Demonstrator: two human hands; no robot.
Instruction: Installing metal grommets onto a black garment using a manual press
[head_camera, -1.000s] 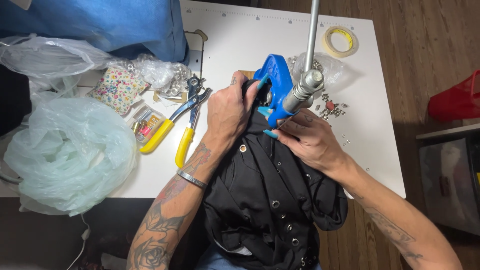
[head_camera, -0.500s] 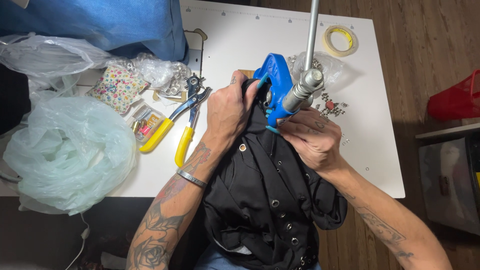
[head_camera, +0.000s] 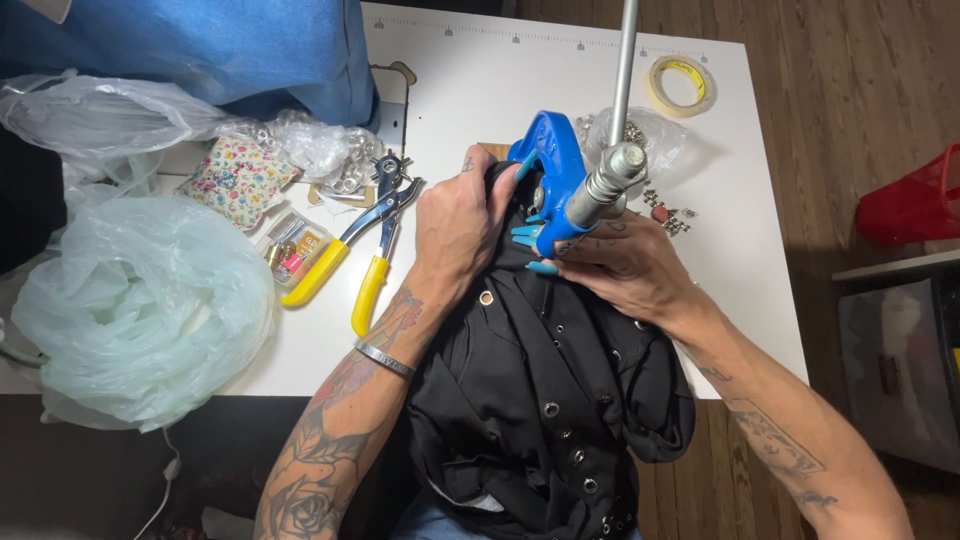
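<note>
Fingers (head_camera: 497, 190) of my left hand (head_camera: 460, 225) curl over the bunched top edge of the black garment (head_camera: 545, 390), pinching the cloth against the blue press (head_camera: 548, 165). My right hand (head_camera: 625, 265) lies on the fabric just below the press, its fingers bent and pressed together on the cloth, the turquoise nails touching the blue frame. I cannot tell whether they grip a part under the tool.

That press is a glossy, rounded blue casting with a ribbed metal cylinder and a long steel lever (head_camera: 625, 70) rising from it. The garment is soft, matte and crumpled, dotted with small round metal eyelets; it drapes from the press off the near edge of the white bench (head_camera: 480, 75) toward my lap.

Left of my left hand lie the punch pliers (head_camera: 365, 250), steel-headed with yellow rubber handles, and beside them a small clear box of bits (head_camera: 290, 250). Farther left sit a floral fabric pouch (head_camera: 238, 180), crinkled clear bags and a big pale green plastic bag (head_camera: 130, 310). Loose metal eyelets (head_camera: 665, 212) scatter right of the press, with a roll of tape (head_camera: 680, 85) beyond. The lever and cylinder hide part of the press jaw.
</note>
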